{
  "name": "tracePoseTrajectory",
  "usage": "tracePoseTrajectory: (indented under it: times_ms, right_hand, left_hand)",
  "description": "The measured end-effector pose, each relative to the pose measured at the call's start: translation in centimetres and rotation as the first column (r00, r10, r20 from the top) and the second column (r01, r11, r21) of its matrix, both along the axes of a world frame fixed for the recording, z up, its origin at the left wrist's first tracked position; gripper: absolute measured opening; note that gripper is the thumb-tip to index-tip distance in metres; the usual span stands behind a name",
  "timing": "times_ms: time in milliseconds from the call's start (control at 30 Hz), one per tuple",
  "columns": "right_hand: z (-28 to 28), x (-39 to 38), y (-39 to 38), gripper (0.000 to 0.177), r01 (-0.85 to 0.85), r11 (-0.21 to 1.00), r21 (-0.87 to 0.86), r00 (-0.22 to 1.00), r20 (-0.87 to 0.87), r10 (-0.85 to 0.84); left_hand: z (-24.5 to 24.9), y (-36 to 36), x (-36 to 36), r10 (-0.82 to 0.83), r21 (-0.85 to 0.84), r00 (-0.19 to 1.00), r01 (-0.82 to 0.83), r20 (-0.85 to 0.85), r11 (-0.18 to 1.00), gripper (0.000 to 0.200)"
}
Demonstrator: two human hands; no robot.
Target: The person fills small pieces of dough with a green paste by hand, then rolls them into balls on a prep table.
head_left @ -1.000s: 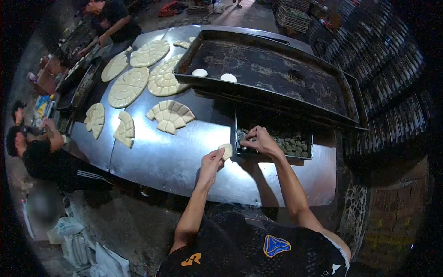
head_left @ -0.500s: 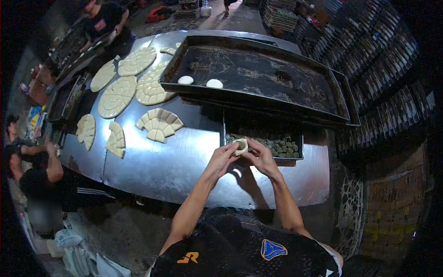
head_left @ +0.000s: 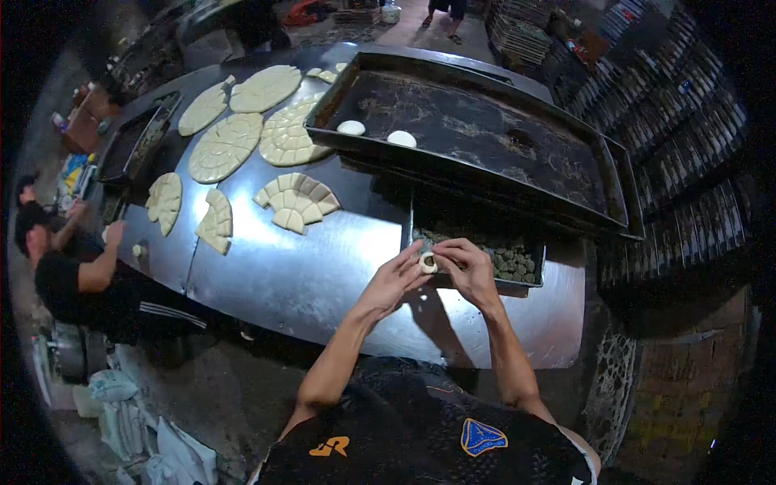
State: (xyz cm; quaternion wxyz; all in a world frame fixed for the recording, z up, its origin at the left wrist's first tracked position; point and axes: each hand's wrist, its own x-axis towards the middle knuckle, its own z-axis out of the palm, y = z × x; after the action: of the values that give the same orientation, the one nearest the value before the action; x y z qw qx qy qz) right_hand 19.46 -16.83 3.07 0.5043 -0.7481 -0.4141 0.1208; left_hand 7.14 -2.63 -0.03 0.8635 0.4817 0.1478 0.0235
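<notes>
Both hands meet over the near edge of a steel table point(head_left: 291, 275). My left hand point(head_left: 394, 281) and my right hand point(head_left: 467, 271) together pinch a small pale dough piece point(head_left: 428, 262), closing it around something dark in its middle. Just behind the hands sits a small dark tray of greenish filling balls point(head_left: 511, 260). Beyond it lies a large black baking tray point(head_left: 477, 137) with two white dough balls point(head_left: 375, 132) at its left end.
Round scored dough sheets point(head_left: 226, 147) and partly used fan-shaped pieces point(head_left: 296, 200) cover the table's left half. A person in black point(head_left: 73, 271) stands at the left edge. Stacked racks point(head_left: 687, 137) line the right side. Bags lie on the floor at lower left.
My right hand left the filling tray and joined the left hand. The flat dough piece held in the left hand is now cupped between both hands and folded smaller.
</notes>
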Motion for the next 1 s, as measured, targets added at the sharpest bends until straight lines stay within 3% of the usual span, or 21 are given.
tracePoseTrajectory:
  times_ms: [67, 133, 200, 233, 267, 333, 400, 467, 533, 567, 667, 733, 800, 833, 1000]
  right_hand:
    - [2.1, -1.1, 0.4, 0.025, -0.082, 0.996, 0.022, 0.997, -0.008, 0.082]
    - [3.1, -2.1, 1.2, 0.025, -0.211, 0.977, 0.005, 0.963, 0.169, 0.208]
    - [2.1, -1.7, 1.7, 0.025, -0.227, 0.973, 0.034, 0.972, 0.076, 0.224]
    - [1.9, -1.1, 2.0, 0.025, -0.216, 0.976, -0.003, 0.972, -0.096, 0.215]
    - [1.6, -0.9, 2.5, 0.025, -0.212, 0.976, -0.043, 0.945, -0.264, 0.193]
    - [1.7, -2.4, 3.7, 0.024, -0.190, 0.982, 0.009, 0.949, -0.253, 0.187]
    - [2.1, -4.5, 4.6, 0.022, -0.093, 0.994, 0.062, 0.960, 0.272, 0.073]
    - [1.7, -5.1, 5.3, 0.020, -0.088, 0.993, 0.083, 0.958, 0.281, 0.061]
    - [2.3, -5.5, 5.7, 0.019, 0.005, 0.999, 0.034, 1.000, 0.025, -0.006]
    - [2.6, -5.9, 6.1, 0.018, 0.075, 0.994, 0.078, 0.995, -0.066, -0.070]
    - [2.0, -5.9, 6.4, 0.020, -0.022, 0.998, 0.067, 1.000, 0.002, 0.022]
    - [3.0, -6.9, 7.2, 0.020, -0.092, 0.989, 0.116, 0.995, 0.036, 0.088]
    - [4.0, -8.1, 8.0, 0.020, -0.056, 0.983, 0.177, 0.994, -0.077, 0.071]
    - [3.9, -8.1, 8.1, 0.019, -0.082, 0.991, 0.104, 0.995, 0.056, 0.076]
    - [1.7, -9.1, 8.9, 0.016, -0.169, 0.984, 0.052, 0.981, 0.104, 0.163]
  left_hand:
    - [-0.2, 0.1, -1.2, 0.022, -0.230, 1.000, -0.023, -0.005, 0.973, 0.053]
    - [-0.2, 0.1, -1.6, 0.045, -0.233, 0.999, -0.042, 0.009, 0.972, 0.053]
    - [0.0, 0.2, -1.9, 0.067, -0.242, 0.997, -0.053, 0.049, 0.969, 0.052]
    - [0.2, 0.7, -2.0, 0.090, -0.410, 0.996, -0.085, -0.006, 0.908, 0.047]
    - [0.1, 0.9, -2.2, 0.101, -0.407, 0.995, -0.095, -0.005, 0.908, 0.047]
    - [-0.5, 0.7, -2.6, 0.217, -0.513, 0.976, -0.180, 0.014, 0.839, 0.041]
    - [-0.7, 0.2, -2.6, 0.326, -0.467, 0.944, -0.265, 0.055, 0.844, 0.031]
    - [-0.7, 0.1, -3.1, 0.400, -0.399, 0.913, -0.338, 0.081, 0.852, 0.029]
    - [-0.7, 0.3, -3.2, 0.401, -0.398, 0.910, -0.330, 0.106, 0.856, 0.027]
    - [-0.6, 0.3, -3.2, 0.430, -0.314, 0.888, -0.366, 0.163, 0.876, 0.027]
    - [0.2, 1.6, -3.9, 0.425, -0.190, 0.869, -0.386, 0.254, 0.903, 0.026]
    - [0.3, 2.4, -4.8, 0.460, -0.317, 0.856, -0.380, 0.237, 0.869, 0.026]
    - [0.2, 2.6, -5.4, 0.531, -0.343, 0.826, -0.452, 0.187, 0.824, 0.027]
    - [0.0, 3.0, -5.6, 0.497, -0.352, 0.845, -0.412, 0.197, 0.840, 0.028]
    - [-3.3, 4.5, -7.3, 0.447, -0.413, 0.856, -0.320, 0.259, 0.853, 0.042]
